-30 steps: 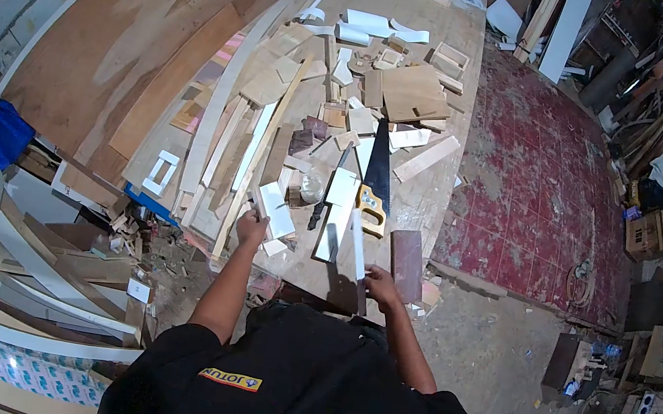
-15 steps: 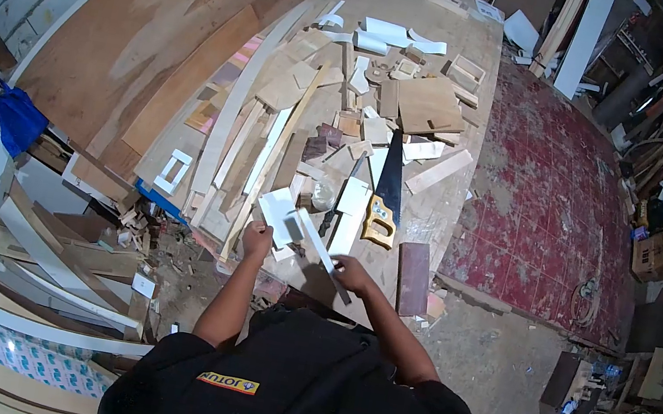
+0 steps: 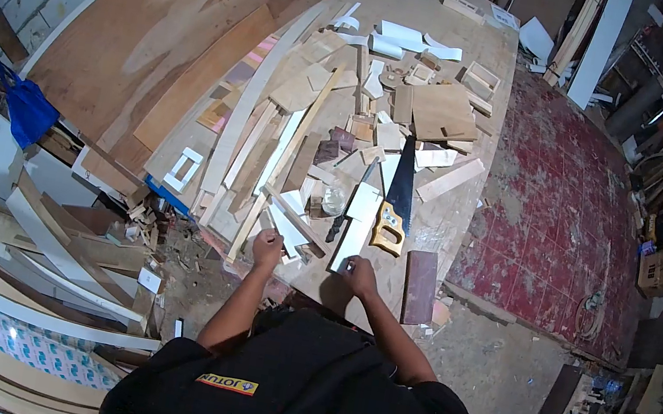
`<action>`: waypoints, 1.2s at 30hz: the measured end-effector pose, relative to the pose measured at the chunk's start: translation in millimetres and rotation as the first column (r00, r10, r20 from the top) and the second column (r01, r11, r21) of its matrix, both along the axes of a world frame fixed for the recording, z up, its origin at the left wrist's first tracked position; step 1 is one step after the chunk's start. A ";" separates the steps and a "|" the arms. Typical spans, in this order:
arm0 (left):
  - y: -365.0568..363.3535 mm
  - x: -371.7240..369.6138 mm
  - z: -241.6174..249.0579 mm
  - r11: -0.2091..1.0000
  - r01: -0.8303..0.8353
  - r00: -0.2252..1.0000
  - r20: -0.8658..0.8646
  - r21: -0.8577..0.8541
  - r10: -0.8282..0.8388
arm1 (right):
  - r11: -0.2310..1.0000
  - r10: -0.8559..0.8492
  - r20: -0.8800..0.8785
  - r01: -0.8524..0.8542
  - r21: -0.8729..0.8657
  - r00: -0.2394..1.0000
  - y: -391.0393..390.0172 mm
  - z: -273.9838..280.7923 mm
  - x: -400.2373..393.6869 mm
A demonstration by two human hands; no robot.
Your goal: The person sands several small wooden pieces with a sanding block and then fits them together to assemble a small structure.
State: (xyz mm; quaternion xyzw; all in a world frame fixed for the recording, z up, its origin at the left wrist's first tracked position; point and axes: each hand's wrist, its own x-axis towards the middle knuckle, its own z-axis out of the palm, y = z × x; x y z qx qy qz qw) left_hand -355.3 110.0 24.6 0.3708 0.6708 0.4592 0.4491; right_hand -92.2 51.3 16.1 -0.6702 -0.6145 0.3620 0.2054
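Here, from the head view, I see both hands at the near edge of the bench. The left hand is closed on the near end of a white strip, which lies flat, running toward eleven o'clock among the offcuts. The right hand rests on the near end of a white board; its fingers look curled over the edge, though I cannot tell at this size whether they actually grip it. The board points to twelve o'clock. Just beside it, at three o'clock, lies a saw, its yellow handle nearest me. A dark red block sits at three o'clock from the right hand, near it but apart.
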 end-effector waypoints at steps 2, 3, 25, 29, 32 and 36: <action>16.3 -6.8 8.5 0.999 -0.035 0.999 0.032 0.015 0.034 | 0.993 -0.100 0.007 0.100 -0.055 0.995 -8.0 1.7 1.7; 26.8 -10.3 23.3 0.999 0.013 0.999 -0.043 -0.051 -0.015 | 0.974 -0.197 0.018 0.198 -0.108 0.980 -12.2 1.8 3.8; 36.2 -7.4 -33.5 0.998 0.062 0.978 -0.198 -0.012 -0.063 | 0.912 -0.161 0.129 0.198 -0.361 0.979 24.4 25.5 -12.0; 51.4 4.8 6.1 0.969 0.032 0.996 -0.068 -0.245 -0.050 | 0.874 -0.274 -0.059 0.223 -0.432 0.960 5.2 12.6 8.3; 68.1 19.2 14.5 0.955 0.082 0.974 -0.182 -0.283 -0.138 | 0.859 -0.339 -0.405 0.104 -0.501 0.849 -17.2 -9.4 19.4; 96.2 34.9 1.1 0.925 0.080 0.878 -0.412 -0.372 -0.242 | 0.851 -0.358 -0.436 0.096 -0.517 0.825 -51.6 40.9 22.6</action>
